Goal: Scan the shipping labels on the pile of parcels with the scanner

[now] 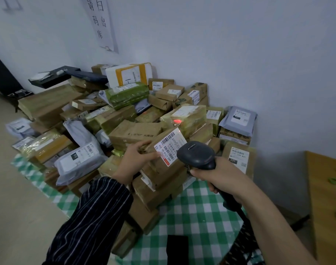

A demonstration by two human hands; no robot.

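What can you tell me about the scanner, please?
The scanner is a dark grey, plastic-looking handheld with a rounded head and a slim handle, a dark cable trailing from its base. The right grip curls round the handle, holding it in the air, head aimed at the label of a brown parcel. A red glow shows on the pile beyond.

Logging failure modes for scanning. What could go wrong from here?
1. The red spot from the scanner lands on the taped parcel behind, not on the label of the held parcel: likely a miss or wrong read.
2. The left hand has its thumb at the label's edge and may cover a barcode.
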